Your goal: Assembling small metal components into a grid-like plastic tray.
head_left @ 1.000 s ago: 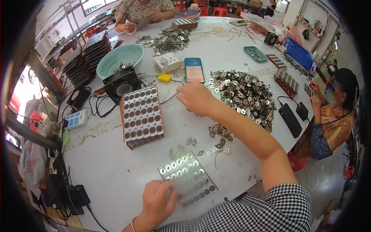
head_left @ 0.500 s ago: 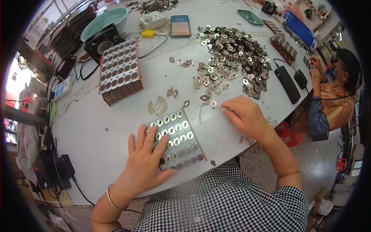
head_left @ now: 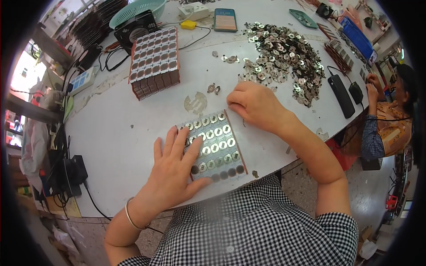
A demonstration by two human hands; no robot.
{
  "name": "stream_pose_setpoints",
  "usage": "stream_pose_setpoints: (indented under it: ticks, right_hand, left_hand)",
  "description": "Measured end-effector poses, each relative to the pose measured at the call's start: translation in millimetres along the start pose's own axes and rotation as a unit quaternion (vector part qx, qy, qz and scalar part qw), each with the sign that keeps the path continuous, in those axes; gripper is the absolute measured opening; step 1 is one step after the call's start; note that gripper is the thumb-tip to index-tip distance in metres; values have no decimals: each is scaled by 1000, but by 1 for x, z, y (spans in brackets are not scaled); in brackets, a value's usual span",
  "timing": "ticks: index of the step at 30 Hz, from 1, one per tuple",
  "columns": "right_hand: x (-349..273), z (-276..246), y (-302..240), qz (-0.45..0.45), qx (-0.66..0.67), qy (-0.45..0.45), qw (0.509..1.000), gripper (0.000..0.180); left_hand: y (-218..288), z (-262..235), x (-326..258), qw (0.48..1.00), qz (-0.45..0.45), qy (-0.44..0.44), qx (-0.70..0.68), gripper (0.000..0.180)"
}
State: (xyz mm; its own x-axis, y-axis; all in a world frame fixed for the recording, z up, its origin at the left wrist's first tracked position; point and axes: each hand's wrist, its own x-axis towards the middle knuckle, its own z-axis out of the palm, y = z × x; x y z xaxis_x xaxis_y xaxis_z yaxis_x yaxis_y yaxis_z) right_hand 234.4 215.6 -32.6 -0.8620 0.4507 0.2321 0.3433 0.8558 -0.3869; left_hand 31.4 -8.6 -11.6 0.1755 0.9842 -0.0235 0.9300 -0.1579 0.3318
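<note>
A flat tray [head_left: 217,162] with brown-red side edges lies before me, set with rows of small shiny metal discs. Its nearest row shows dark round spots instead. My left hand [head_left: 171,166] rests over the tray's left part with fingers spread, covering some of the rows. Just past the tray's far right corner is my right hand [head_left: 257,106], its thumb and forefinger pinched together; whatever is between the fingertips is hidden. A couple of loose metal discs [head_left: 214,89] lie to the left of those fingertips. Farther back spreads a large heap of the same metal pieces [head_left: 288,57].
A tall stack of filled trays [head_left: 155,57] stands at the back left, by a black fan [head_left: 137,31] and a green basket [head_left: 148,11]. A phone [head_left: 225,20] lies at the back. A black power bank [head_left: 341,95] is at right, near another person [head_left: 388,119].
My right hand has moved left from beside the loose discs toward the tray's far right corner, still pinched. My left hand stays on the tray. The whole view has shifted somewhat.
</note>
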Motion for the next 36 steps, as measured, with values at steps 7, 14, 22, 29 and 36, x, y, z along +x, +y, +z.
stream_pose_setpoints:
  ticks: [7,14,22,29,36]
  right_hand:
    - [-48,-27,-21,223,249,46,941,9]
    - [-63,-15,-41,259,350,14,900,17]
    - [-57,-8,-52,305,445,44,841,13]
    - [-72,-15,-59,312,361,-31,878,12]
    - [-79,-11,-70,322,404,-68,853,13]
  left_hand:
    - [-12,5,16,1000,-27,-7,-9,111]
    - [-24,11,58,998,-4,52,41,97]
    - [-47,21,74,977,53,189,-88,47]
    - [-40,13,63,982,41,158,-96,59]
    - [-15,25,71,983,117,108,-91,76]
